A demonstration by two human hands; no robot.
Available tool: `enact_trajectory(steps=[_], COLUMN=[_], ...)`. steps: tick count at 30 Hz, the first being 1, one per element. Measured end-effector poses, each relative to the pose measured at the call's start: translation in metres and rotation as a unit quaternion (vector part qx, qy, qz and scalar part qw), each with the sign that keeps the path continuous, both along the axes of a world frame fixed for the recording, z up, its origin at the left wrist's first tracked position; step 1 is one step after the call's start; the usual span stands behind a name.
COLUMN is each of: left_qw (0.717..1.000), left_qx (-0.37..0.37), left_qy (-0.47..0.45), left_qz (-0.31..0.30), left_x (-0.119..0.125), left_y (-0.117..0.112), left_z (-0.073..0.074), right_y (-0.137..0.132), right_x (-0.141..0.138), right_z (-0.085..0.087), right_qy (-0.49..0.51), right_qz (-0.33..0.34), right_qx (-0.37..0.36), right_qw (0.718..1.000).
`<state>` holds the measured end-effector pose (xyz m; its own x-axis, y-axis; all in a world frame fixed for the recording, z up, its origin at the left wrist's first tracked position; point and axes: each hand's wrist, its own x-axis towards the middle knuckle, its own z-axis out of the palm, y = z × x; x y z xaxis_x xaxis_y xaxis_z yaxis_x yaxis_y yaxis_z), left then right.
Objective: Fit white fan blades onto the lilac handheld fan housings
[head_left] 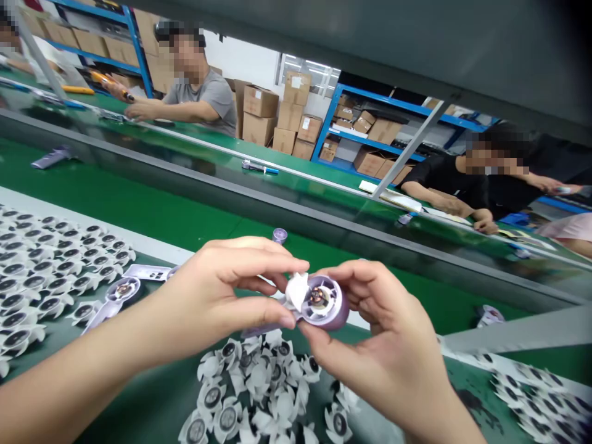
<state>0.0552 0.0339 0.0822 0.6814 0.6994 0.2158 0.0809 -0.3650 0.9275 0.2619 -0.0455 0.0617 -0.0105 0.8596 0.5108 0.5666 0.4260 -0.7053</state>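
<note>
My right hand (pixel 382 327) is wrapped round the round head of a lilac handheld fan body (pixel 341 308), whose copper motor coil and spokes face left toward the other hand. Between the fingertips and thumb of my left hand (pixel 231 280) is a white fan impeller (pixel 296 292), tilted right beside the opening of the head. Part of the lilac handle shows below my left thumb. Under both hands lies a loose heap of white impellers (pixel 259 376), some with their dark hubs facing up.
Rows of impellers (pixel 46 265) cover the bench at left, and more (pixel 541 401) lie at right. Lilac fan bodies (pixel 123 288) rest near my left forearm. A green conveyor (pixel 185 203) runs across ahead. A grey post (pixel 518 333) juts in at right. Co-workers (pixel 198 92) sit opposite.
</note>
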Motion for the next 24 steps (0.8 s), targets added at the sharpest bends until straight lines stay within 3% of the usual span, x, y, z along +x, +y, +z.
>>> enact_trajectory(steps=[9, 13, 19, 24], left_qw=[0.999, 0.999, 0.992, 0.995], left_qx=[0.016, 0.035, -0.114, -0.097], left_qy=[0.007, 0.015, -0.051, -0.034], left_qz=[0.027, 0.037, -0.004, 0.017], left_x=[0.002, 0.003, 0.006, 0.008], left_y=[0.002, 0.002, -0.001, -0.002], left_z=[0.001, 0.000, -0.007, -0.005], right_y=[0.002, 0.002, 0.004, 0.002], right_x=[0.007, 0.010, 0.015, 0.016], right_z=[-0.003, -0.001, 0.003, 0.001], right_qy=[0.034, -0.034, -0.092, -0.150], right_qz=[0.048, 0.035, 0.049, 0.056], right_qx=[0.015, 0.048, 0.084, 0.091], right_qw=[0.998, 0.998, 0.991, 0.983])
